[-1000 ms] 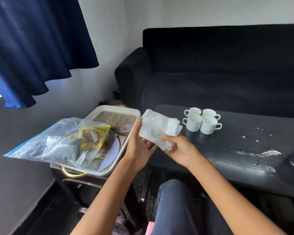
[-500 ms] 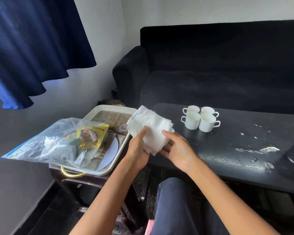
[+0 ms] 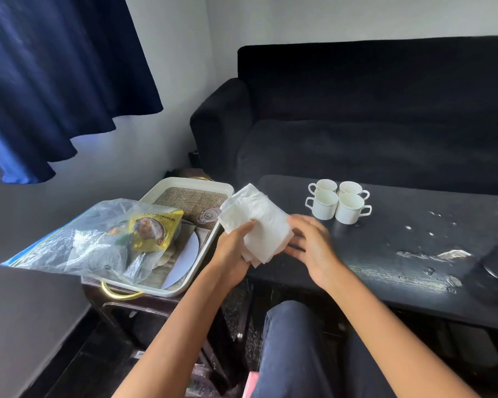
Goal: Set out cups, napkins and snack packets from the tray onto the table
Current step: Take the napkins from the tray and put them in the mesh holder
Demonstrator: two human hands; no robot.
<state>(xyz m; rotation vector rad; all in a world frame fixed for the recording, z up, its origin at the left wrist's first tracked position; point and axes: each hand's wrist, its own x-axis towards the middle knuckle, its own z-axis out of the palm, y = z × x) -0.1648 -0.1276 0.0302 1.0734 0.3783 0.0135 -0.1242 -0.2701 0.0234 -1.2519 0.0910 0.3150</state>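
Napkins [image 3: 256, 222], a fanned stack of white paper ones, sit at the centre of the frame, held in the air above the gap between the tray and the table's left end. The left hand [image 3: 233, 255] grips the stack from below and the left, its thumb curled over the top sheet. The right hand [image 3: 309, 244] meets the stack's right edge with slightly blurred fingers; whether they pinch a sheet or only touch it, I cannot tell. Right of the hands, four white cups [image 3: 338, 203] stand in a tight square on the black table [image 3: 414, 239], handles turned outward, touching or nearly so. White flecks and a scuffed patch mark the tabletop farther right. Left of the hands, a cream tray [image 3: 184, 288] with a gold handle rests on a dark stand and holds a woven mat, a white disc and a clear plastic bag [image 3: 78, 239]. Inside that bag lies a yellow snack packet [image 3: 154, 229]. A black sofa fills the upper right, and a dark blue curtain hangs at upper left.
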